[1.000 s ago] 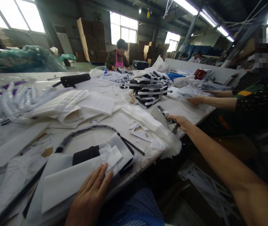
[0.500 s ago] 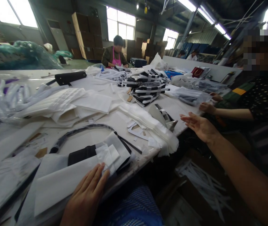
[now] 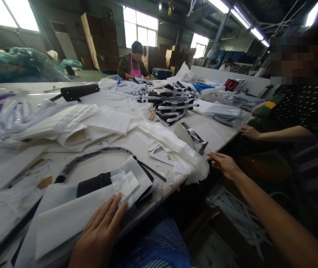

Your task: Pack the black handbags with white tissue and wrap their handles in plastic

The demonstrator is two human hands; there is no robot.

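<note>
My left hand (image 3: 100,227) lies flat, fingers stretched, on a white wrapping sheet (image 3: 72,219) covering part of a black handbag (image 3: 94,184). Small white paper pieces (image 3: 126,184) rest on the bag just beyond my fingertips. Behind it curves a black handle (image 3: 91,154) wrapped in clear film. At the table's right edge, my right hand (image 3: 224,165) is beside the end of a stack of white translucent plastic bags (image 3: 178,149). Its thumb and fingers are drawn together at the stack's edge; whatever they pinch is too small to make out.
Black-and-white wrapped pieces (image 3: 171,106) are heaped mid-table. White sheets (image 3: 83,119) lie to the left. A co-worker's hand (image 3: 249,132) rests at the right table edge, and another person (image 3: 135,65) works at the far side. White strips (image 3: 234,208) fill a box below.
My right hand has moved down and left to the end of the plastic bag stack, its spread fingers drawing together. My left hand stays on the sheet. The co-worker's arm at right has shifted.
</note>
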